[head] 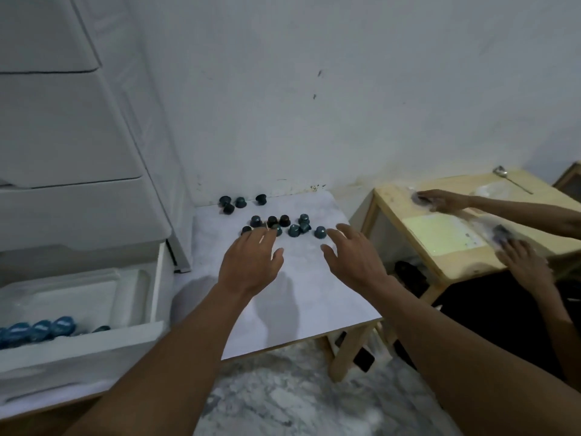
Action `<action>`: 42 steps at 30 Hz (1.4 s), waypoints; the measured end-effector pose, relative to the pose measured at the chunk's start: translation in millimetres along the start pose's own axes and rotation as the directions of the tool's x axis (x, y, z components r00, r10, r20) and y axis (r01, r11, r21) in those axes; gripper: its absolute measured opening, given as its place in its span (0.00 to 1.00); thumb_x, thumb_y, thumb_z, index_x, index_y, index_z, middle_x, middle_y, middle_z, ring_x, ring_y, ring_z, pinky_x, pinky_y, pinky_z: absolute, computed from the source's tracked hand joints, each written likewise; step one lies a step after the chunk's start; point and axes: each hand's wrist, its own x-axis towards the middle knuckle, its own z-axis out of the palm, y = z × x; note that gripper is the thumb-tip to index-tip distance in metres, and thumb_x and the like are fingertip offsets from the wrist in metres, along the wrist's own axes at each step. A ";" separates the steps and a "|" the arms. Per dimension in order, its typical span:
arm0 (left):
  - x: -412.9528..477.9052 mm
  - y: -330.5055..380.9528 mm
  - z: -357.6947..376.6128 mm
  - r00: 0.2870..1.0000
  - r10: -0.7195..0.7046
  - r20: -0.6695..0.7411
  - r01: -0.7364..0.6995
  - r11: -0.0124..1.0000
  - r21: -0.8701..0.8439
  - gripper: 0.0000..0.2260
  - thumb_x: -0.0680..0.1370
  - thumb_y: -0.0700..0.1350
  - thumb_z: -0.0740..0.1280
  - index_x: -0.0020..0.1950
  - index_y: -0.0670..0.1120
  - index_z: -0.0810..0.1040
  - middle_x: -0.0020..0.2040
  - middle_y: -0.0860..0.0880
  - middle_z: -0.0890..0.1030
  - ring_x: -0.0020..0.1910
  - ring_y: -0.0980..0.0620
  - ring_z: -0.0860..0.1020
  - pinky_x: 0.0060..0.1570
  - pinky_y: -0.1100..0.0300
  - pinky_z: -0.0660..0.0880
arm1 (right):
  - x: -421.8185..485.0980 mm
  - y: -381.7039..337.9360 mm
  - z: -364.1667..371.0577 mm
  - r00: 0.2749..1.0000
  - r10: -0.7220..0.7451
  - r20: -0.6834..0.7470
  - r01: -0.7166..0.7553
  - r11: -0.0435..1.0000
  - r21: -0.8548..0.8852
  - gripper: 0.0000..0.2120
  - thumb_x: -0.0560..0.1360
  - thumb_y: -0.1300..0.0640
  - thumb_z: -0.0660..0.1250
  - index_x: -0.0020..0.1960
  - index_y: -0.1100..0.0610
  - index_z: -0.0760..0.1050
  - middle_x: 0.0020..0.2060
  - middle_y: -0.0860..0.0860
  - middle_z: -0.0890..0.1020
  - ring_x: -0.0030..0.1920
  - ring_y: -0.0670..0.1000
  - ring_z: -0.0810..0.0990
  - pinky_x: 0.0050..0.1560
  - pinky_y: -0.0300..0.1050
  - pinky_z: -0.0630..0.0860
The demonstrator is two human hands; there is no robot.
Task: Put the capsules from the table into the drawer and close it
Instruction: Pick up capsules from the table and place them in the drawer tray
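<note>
Reaching for the coffee capsules scattered on the far half of the white table, we hold our left hand and right hand over the cluster's near edge, fingers spread open and gripping nothing, probably to gather several at once. The drawer stands pulled out near left, a row of blue capsules already inside. At right, another person's hands work at a wooden table.

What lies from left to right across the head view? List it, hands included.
First the open drawer → left hand → right hand → spoon.
</note>
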 end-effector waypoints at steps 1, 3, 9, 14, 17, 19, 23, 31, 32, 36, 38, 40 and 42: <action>2.7 1.3 5.2 1.000 -0.006 0.012 0.006 1.000 0.010 0.14 0.73 0.47 0.68 0.55 0.43 0.79 0.49 0.45 0.81 0.44 0.46 0.80 0.38 0.56 0.77 | 5.9 6.8 5.4 1.000 -0.002 0.014 0.002 1.000 0.012 0.19 0.79 0.51 0.59 0.67 0.58 0.70 0.66 0.57 0.73 0.65 0.59 0.71 0.62 0.50 0.70; 9.4 3.6 13.9 0.999 -0.023 0.038 0.023 1.000 0.013 0.14 0.72 0.46 0.70 0.55 0.42 0.79 0.49 0.45 0.81 0.43 0.46 0.80 0.36 0.56 0.77 | 17.9 17.8 17.0 0.999 -0.008 0.038 0.006 0.999 0.036 0.19 0.79 0.51 0.60 0.67 0.58 0.70 0.65 0.57 0.74 0.64 0.58 0.72 0.61 0.50 0.71; 38.0 -1.7 62.3 0.993 -0.037 0.110 0.037 0.999 0.003 0.14 0.71 0.47 0.71 0.54 0.43 0.79 0.50 0.46 0.81 0.43 0.47 0.80 0.36 0.56 0.77 | 57.3 43.1 49.3 0.996 0.009 0.091 -0.018 0.995 0.097 0.19 0.79 0.52 0.61 0.67 0.59 0.71 0.64 0.56 0.75 0.62 0.57 0.73 0.61 0.48 0.70; 74.3 -10.7 117.8 0.976 -0.051 0.210 0.056 0.998 -0.018 0.14 0.70 0.46 0.72 0.53 0.43 0.80 0.48 0.46 0.81 0.43 0.46 0.81 0.33 0.57 0.77 | 96.2 62.4 80.6 0.985 0.070 0.158 -0.090 0.988 0.123 0.18 0.78 0.53 0.61 0.66 0.57 0.71 0.65 0.54 0.75 0.63 0.56 0.73 0.63 0.47 0.69; 96.6 -15.1 145.7 0.951 -0.081 0.298 0.106 0.992 -0.071 0.14 0.71 0.46 0.71 0.55 0.43 0.79 0.50 0.45 0.80 0.46 0.45 0.80 0.35 0.55 0.77 | 116.0 70.6 100.6 0.972 0.105 0.209 -0.135 0.981 0.138 0.18 0.78 0.55 0.62 0.66 0.57 0.71 0.64 0.55 0.75 0.62 0.57 0.74 0.63 0.49 0.70; 111.9 -18.5 161.9 0.933 -0.089 0.348 0.137 0.984 -0.117 0.14 0.73 0.45 0.69 0.58 0.43 0.77 0.53 0.45 0.78 0.52 0.45 0.78 0.41 0.53 0.77 | 129.7 76.2 116.7 0.970 0.102 0.222 -0.132 0.983 0.127 0.16 0.77 0.57 0.63 0.63 0.58 0.74 0.60 0.56 0.77 0.58 0.58 0.75 0.59 0.49 0.72; 138.5 -28.7 191.1 0.888 -0.094 0.450 0.178 0.973 -0.147 0.15 0.75 0.43 0.65 0.61 0.44 0.73 0.59 0.47 0.74 0.58 0.45 0.74 0.49 0.51 0.77 | 157.1 84.5 146.0 0.959 0.149 0.242 -0.177 0.980 0.095 0.10 0.76 0.60 0.62 0.55 0.59 0.77 0.52 0.57 0.78 0.51 0.59 0.75 0.52 0.50 0.74; 149.2 -40.9 228.6 0.834 -0.020 0.552 0.110 0.985 -0.130 0.11 0.76 0.44 0.66 0.58 0.43 0.73 0.55 0.45 0.74 0.55 0.44 0.74 0.49 0.50 0.77 | 183.1 96.0 174.5 0.922 0.175 0.346 -0.216 0.973 0.081 0.13 0.79 0.60 0.58 0.61 0.58 0.75 0.56 0.57 0.77 0.54 0.56 0.74 0.56 0.48 0.73; 150.0 -41.3 230.5 0.834 -0.017 0.552 0.102 0.987 -0.124 0.10 0.76 0.43 0.66 0.57 0.43 0.73 0.54 0.45 0.74 0.54 0.44 0.75 0.48 0.50 0.77 | 184.4 97.2 175.0 0.921 0.174 0.349 -0.216 0.972 0.087 0.13 0.79 0.61 0.59 0.61 0.59 0.75 0.56 0.57 0.78 0.54 0.57 0.74 0.56 0.48 0.73; 154.6 -40.7 231.0 0.825 -0.033 0.564 0.124 0.985 -0.123 0.08 0.77 0.43 0.65 0.55 0.43 0.72 0.52 0.44 0.75 0.52 0.43 0.76 0.45 0.50 0.77 | 188.8 98.7 174.4 0.922 0.160 0.353 -0.211 0.971 0.112 0.13 0.79 0.61 0.58 0.60 0.59 0.75 0.55 0.58 0.78 0.53 0.57 0.74 0.55 0.48 0.72; 152.5 -39.9 228.9 0.826 -0.060 0.561 0.149 0.982 -0.113 0.09 0.78 0.44 0.65 0.55 0.42 0.73 0.53 0.44 0.75 0.51 0.43 0.76 0.46 0.51 0.76 | 189.0 99.4 173.7 0.921 0.153 0.358 -0.206 0.972 0.116 0.12 0.79 0.61 0.59 0.60 0.59 0.75 0.55 0.58 0.78 0.53 0.57 0.74 0.55 0.48 0.73; 147.8 -38.2 220.1 0.826 -0.074 0.559 0.146 0.985 -0.087 0.09 0.77 0.43 0.67 0.54 0.42 0.74 0.51 0.43 0.77 0.50 0.43 0.77 0.44 0.51 0.76 | 186.6 99.6 171.5 0.919 0.146 0.367 -0.198 0.974 0.108 0.12 0.79 0.60 0.58 0.60 0.59 0.76 0.54 0.57 0.78 0.52 0.57 0.75 0.54 0.48 0.73; 141.9 -36.6 208.8 0.832 -0.034 0.553 0.087 0.994 -0.069 0.10 0.71 0.43 0.73 0.48 0.41 0.77 0.45 0.43 0.78 0.44 0.45 0.79 0.38 0.55 0.77 | 181.7 99.2 167.7 0.917 0.136 0.376 -0.186 0.977 0.102 0.12 0.79 0.59 0.58 0.60 0.58 0.75 0.54 0.57 0.78 0.52 0.57 0.75 0.54 0.48 0.74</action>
